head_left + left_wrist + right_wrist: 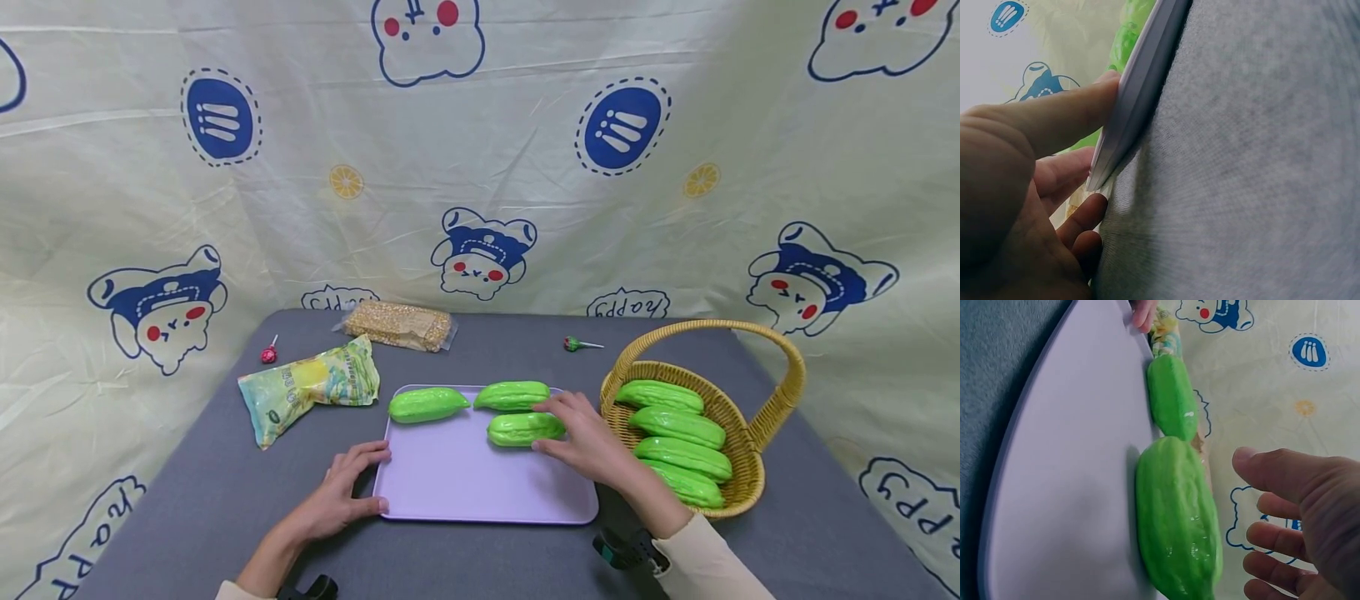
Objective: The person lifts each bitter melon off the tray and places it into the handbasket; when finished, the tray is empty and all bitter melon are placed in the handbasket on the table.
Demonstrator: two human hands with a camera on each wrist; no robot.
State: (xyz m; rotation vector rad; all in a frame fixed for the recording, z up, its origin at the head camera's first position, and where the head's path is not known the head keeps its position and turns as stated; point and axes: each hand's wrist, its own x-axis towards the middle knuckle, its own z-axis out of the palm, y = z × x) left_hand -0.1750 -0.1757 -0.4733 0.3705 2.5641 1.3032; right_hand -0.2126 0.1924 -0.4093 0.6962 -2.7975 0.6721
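Three green bitter melons lie on a lilac tray (487, 492): one at the back left (427, 405), one at the back middle (513, 396) and one in front of that (525, 429). My left hand (339, 492) touches the tray's left rim, thumb and fingertips spread along it; the left wrist view shows the thumb (1079, 112) against the edge. My right hand (585, 437) hovers at the right ends of the two right-hand melons. Its fingers are parted, and in the right wrist view a gap separates them from the near melon (1175, 515).
Right of the tray stands a wicker basket (750, 492) with a tall handle, holding several bitter melons (678, 427). Left behind the tray lie a green-yellow packet (315, 383) and a bag of grains (401, 325). A red lollipop (268, 354) and a green one (573, 343) lie farther back.
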